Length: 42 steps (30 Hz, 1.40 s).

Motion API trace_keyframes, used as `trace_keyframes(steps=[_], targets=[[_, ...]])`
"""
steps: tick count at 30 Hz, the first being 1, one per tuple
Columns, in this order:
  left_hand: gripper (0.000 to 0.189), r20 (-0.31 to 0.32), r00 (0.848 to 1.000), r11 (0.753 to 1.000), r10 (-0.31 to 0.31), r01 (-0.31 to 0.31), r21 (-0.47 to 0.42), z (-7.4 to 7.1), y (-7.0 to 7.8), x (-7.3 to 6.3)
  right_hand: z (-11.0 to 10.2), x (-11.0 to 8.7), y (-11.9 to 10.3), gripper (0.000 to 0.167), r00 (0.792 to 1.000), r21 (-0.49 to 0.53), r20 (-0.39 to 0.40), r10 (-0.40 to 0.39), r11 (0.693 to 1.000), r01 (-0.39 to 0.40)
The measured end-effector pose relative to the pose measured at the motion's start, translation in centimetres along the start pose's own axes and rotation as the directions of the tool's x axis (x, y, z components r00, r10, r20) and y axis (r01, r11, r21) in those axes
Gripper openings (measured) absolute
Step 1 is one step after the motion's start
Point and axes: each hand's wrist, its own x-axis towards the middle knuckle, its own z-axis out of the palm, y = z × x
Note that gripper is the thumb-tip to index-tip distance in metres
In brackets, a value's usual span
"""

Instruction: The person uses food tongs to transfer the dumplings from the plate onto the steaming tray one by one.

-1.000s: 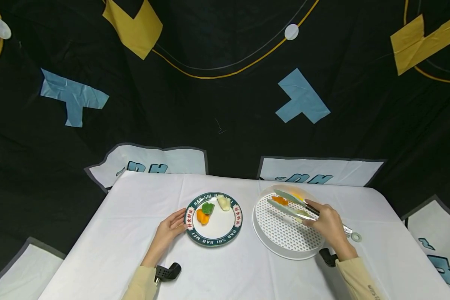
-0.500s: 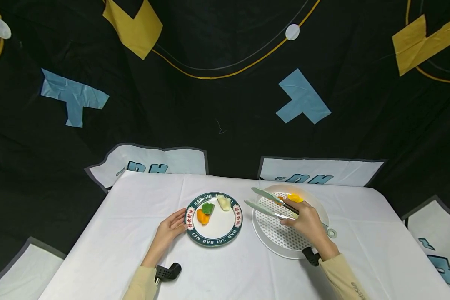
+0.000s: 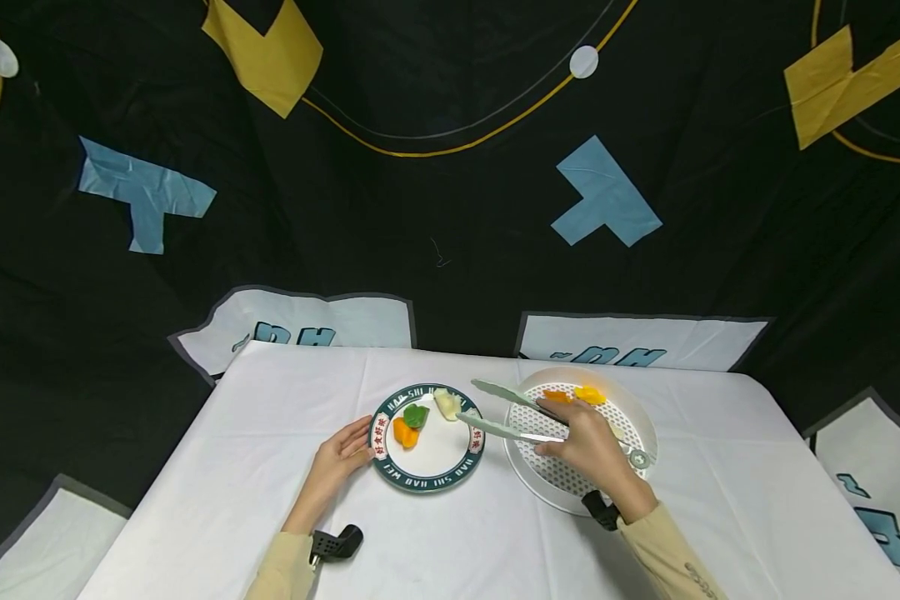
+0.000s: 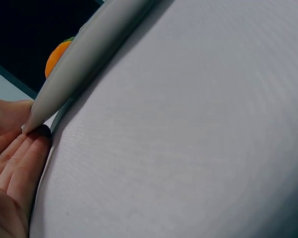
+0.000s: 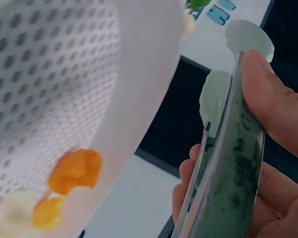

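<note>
My left hand (image 3: 339,457) pinches the left rim of a round white plate (image 3: 438,454) with a green lettered border. In the left wrist view the thumb (image 4: 10,116) lies on one side of the rim and the fingers (image 4: 22,168) on the other. On the plate are an orange piece (image 3: 405,434), a green piece (image 3: 416,416) and a pale piece (image 3: 447,405). My right hand (image 3: 588,446) holds metal tongs (image 3: 528,435) with pale green tips spread apart, nothing between them. Those tips point left, over the plate's right edge, near the pale piece.
Under my right hand stands a round white perforated basket (image 3: 648,429). It holds an orange piece (image 3: 557,396), a yellow piece (image 3: 589,395) and a pale piece (image 5: 12,213), partly cut off by the right wrist view. A white cloth (image 3: 225,475) covers the table; a black curtain (image 3: 435,233) hangs behind.
My right hand has carried the spread tongs leftward, from above the basket to the plate's right edge. My left hand and the plate have stayed in place.
</note>
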Motion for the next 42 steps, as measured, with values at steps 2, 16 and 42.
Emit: trace_keyframes(steps=[2,16,42], targets=[[0.056,0.001,1.000,1.000,0.001,-0.001,-0.004,0.0,0.0,0.0,0.1,0.3,-0.4,0.066,1.000,-0.010,0.009,0.005,1.000,-0.004],[0.056,0.003,1.000,1.000,0.021,-0.021,-0.011,-0.1,-0.2,0.1,1.9,2.4,-1.2,0.062,0.998,-0.061,0.049,-0.039,0.997,0.042],[0.056,0.000,0.999,0.999,0.038,-0.038,-0.011,-0.1,-0.5,0.3,3.9,4.5,-1.9,0.064,0.986,-0.158,0.164,0.005,0.987,0.021]])
